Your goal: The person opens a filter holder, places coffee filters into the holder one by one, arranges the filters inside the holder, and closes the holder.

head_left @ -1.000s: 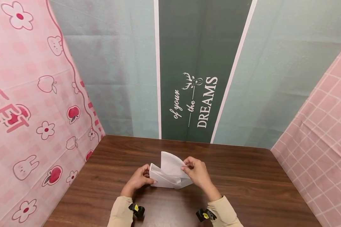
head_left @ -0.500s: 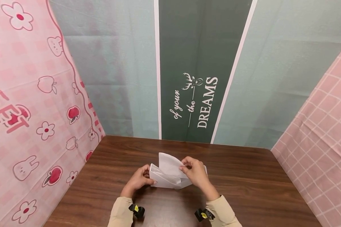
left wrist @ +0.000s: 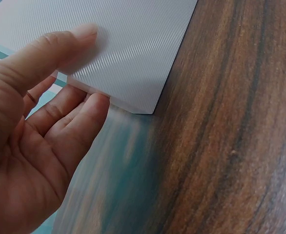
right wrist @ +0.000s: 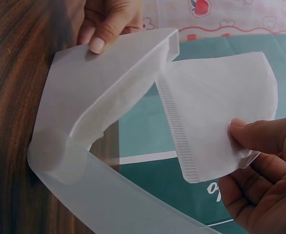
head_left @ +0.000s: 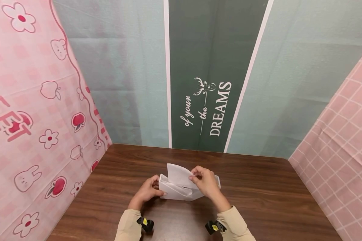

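A white open-topped holder (head_left: 172,192) with a V-shaped dip in its front wall stands on the table. My left hand (head_left: 148,189) grips its left end, thumb on the front wall and fingers at the side edge. In my right hand (head_left: 206,181) is a white paper coffee filter (right wrist: 214,114) with a crimped seam, pinched between thumb and fingers. The filter stands over the holder's opening, its crimped edge toward the holder. White papery material (right wrist: 121,100) shows inside the holder. The right hand partly hides the holder's right end in the head view.
The brown wood-grain table (head_left: 259,197) extends around both hands. Behind it hangs a green and teal cloth (head_left: 199,50) with lettering. Pink patterned cloths stand at the left (head_left: 48,107) and right (head_left: 347,134).
The coffee filter has sunk lower and shifted slightly left, and my right hand has moved a little left with it. The holder and my left hand have stayed in place.
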`<action>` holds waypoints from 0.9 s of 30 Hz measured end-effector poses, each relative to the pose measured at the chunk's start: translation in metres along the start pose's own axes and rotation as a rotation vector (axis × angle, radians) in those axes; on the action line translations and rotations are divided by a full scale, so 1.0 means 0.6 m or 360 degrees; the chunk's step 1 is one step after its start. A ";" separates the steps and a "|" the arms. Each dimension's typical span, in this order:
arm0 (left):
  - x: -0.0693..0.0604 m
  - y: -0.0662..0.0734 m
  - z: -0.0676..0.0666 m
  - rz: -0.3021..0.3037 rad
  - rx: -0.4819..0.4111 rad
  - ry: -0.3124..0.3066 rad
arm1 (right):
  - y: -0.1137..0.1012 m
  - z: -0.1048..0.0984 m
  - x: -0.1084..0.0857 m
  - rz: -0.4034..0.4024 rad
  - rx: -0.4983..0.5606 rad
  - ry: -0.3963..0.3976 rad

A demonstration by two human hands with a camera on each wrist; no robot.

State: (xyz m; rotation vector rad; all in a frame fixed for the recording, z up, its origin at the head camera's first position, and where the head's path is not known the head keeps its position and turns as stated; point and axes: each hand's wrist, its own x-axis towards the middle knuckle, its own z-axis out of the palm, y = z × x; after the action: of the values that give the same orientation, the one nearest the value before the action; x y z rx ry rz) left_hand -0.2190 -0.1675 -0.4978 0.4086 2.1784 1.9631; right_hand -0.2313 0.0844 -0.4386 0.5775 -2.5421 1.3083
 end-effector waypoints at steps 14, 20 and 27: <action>0.002 -0.003 0.000 -0.0009 0.0001 -0.0006 | 0.012 0.021 -0.001 -0.0047 0.0002 -0.0096; 0.001 -0.002 0.000 0.0010 -0.0017 -0.0010 | 0.015 0.027 -0.005 -0.0075 0.0039 -0.0128; 0.000 0.002 0.001 -0.0006 0.0007 0.0002 | 0.014 0.028 -0.006 -0.0095 0.0001 -0.0095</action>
State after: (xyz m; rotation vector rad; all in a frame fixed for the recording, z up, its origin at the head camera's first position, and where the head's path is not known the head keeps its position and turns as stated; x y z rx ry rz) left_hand -0.2185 -0.1669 -0.4970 0.4036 2.1826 1.9575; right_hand -0.2319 0.0759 -0.4558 0.6974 -2.5509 1.2900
